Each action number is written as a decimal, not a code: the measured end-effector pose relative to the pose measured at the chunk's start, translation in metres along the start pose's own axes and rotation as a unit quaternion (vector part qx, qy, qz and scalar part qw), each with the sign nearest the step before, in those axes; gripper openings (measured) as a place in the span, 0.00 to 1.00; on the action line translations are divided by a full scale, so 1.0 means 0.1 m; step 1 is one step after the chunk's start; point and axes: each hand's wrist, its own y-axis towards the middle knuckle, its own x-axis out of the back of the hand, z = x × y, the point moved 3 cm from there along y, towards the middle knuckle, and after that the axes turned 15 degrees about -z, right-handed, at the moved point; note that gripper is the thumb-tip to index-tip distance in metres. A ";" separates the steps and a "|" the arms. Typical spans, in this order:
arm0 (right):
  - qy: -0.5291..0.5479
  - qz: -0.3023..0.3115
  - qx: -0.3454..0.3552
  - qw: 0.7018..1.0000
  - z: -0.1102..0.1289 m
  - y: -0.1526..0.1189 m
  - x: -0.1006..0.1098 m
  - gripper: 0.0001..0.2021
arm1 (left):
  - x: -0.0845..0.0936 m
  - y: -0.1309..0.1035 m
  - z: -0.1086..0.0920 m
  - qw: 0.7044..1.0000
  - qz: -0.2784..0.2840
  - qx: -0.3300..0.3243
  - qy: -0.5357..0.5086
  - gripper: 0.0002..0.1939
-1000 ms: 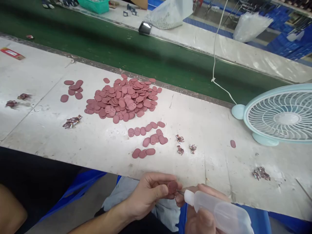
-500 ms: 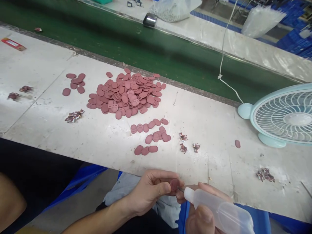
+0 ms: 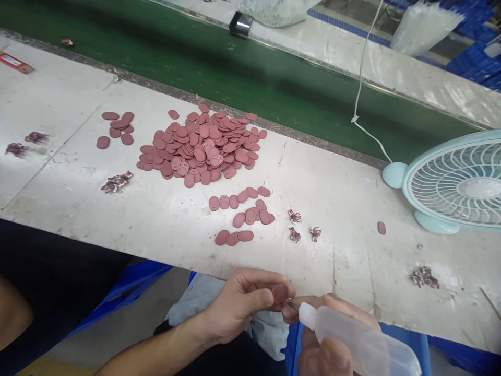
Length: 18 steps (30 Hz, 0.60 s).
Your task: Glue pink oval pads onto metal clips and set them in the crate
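My left hand (image 3: 245, 303) pinches a reddish-brown oval disc (image 3: 279, 294) between thumb and fingers, just off the table's front edge. Wrapped round a translucent white squeeze bottle (image 3: 360, 339) is my right hand (image 3: 331, 334). The bottle lies tilted, its thin metal tip at the lower right edge of the disc; whether the two touch I cannot tell. Beyond my hands, short rows of similar discs (image 3: 246, 216) lie on the table, with a large heap of discs (image 3: 199, 149) behind them. Three small brown-and-white figurines (image 3: 295, 234) stand or lie right of the rows.
A pale blue fan (image 3: 465, 183) stands at the right, its white cord running back over the green conveyor belt (image 3: 168, 62). More figurines (image 3: 425, 277) lie at right and a cluster (image 3: 116, 183) at left. Another person's arm (image 3: 13, 313) shows at lower left.
The bottle and my right hand have shifted slightly right and down, and its tip sits a little lower along the disc's edge. The view has shifted slightly; both grips remain the same.
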 end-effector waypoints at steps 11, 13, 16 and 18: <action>-0.019 0.021 -0.023 0.999 -0.02 0.01 0.07 0.14 | 0.05 -0.03 0.02 0.999 -0.035 0.012 -0.002 0.17; -0.027 0.015 -0.022 0.999 -0.03 0.00 0.07 0.14 | 0.04 -0.03 0.03 0.999 -0.036 0.013 -0.003 0.17; -0.030 -0.004 -0.001 1.000 -0.04 -0.02 0.05 0.14 | 0.04 -0.03 0.03 0.999 -0.040 0.012 -0.001 0.18; -0.025 -0.004 0.004 1.000 -0.04 -0.03 0.05 0.15 | 0.05 -0.03 0.04 0.999 -0.041 0.009 0.000 0.19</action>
